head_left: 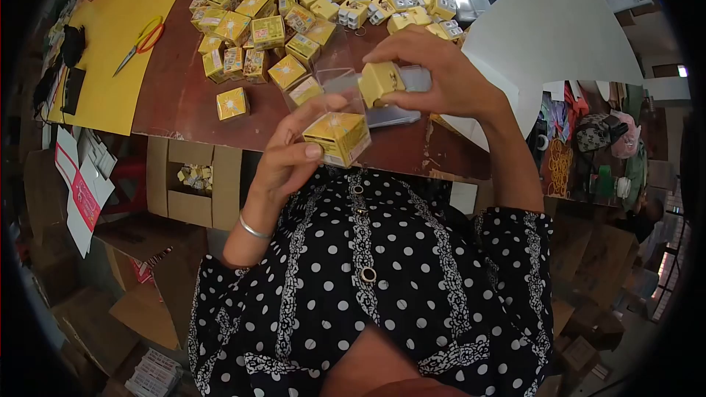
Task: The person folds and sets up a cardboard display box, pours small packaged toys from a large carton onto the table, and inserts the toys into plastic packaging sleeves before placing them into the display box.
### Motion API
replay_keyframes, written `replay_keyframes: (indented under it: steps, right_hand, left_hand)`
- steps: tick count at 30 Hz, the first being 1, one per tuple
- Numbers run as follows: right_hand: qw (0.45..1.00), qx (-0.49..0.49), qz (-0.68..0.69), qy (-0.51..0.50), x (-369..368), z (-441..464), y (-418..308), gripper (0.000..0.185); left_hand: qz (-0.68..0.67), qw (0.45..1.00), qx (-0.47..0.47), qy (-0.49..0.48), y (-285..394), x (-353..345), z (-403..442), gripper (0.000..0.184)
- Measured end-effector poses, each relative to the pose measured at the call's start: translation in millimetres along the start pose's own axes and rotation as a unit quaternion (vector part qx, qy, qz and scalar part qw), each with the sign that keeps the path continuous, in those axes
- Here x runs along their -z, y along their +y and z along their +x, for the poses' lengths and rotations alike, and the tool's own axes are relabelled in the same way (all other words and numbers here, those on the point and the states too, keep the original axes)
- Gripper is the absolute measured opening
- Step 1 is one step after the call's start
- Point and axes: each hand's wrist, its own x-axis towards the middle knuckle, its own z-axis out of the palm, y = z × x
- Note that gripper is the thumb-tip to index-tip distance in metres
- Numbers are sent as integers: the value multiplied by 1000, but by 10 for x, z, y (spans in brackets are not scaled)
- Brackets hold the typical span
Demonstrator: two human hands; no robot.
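Observation:
My left hand [290,145] is closed around a clear plastic case with a yellow printed box [338,137] in its lower part. To the right and a little higher, my right hand [441,77] pinches a small pale yellow block [380,82] between thumb and fingers, close to the case's upper edge. Beneath my hands, clear plastic pieces [393,116] lie on the dark red table [176,114]. Yellow printed boxes [268,31] are piled beyond my left hand. Past my right hand are many pale yellow pieces with white and grey parts [353,13].
Scissors [140,45] with yellow and red handles lie on a yellow sheet [110,73] at the left. A white sheet [551,22] covers the right side. An open cardboard box [226,187] with small items stands below the table's front edge.

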Motion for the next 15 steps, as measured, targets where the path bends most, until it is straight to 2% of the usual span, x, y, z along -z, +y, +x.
replay_keyframes:
  steps: [1, 2, 4, 8, 10, 11, 13, 14, 15]
  right_hand:
    - [998, 51, 25, -1, 2, -44, -84, 46]
    - [999, 48, 25, 1, -17, -92, -148, 46]
    - [995, 51, 81, -6, -45, -177, -252, 47]
    - [993, -11, 121, 7, -77, -370, -396, 46]
    - [985, -110, 126, 29, -108, -448, -455, 44]
    - [985, -110, 126, 31, -133, -483, -485, 44]
    - [969, -171, 169, 61, -194, -548, -533, 42]
    - [968, -173, 169, 63, -231, -577, -533, 42]
    - [956, -190, 209, 76, -278, -607, -525, 42]
  left_hand:
    - [-56, 997, 17, -46, -22, 20, 24, 75]
    - [-56, 997, 20, -48, -55, 42, 52, 75]
    - [-138, 980, 50, -133, -135, 76, 98, 79]
    - [-166, 976, 56, -131, -317, 14, 98, 79]
    - [-154, 982, 48, -98, -392, -13, 76, 77]
    - [-153, 982, 49, -99, -401, -46, 60, 77]
    - [-101, 993, 20, -62, -400, -119, 33, 77]
    - [-101, 993, 22, -62, -405, -143, 33, 77]
    - [-47, 997, 9, -67, -411, -164, 34, 76]
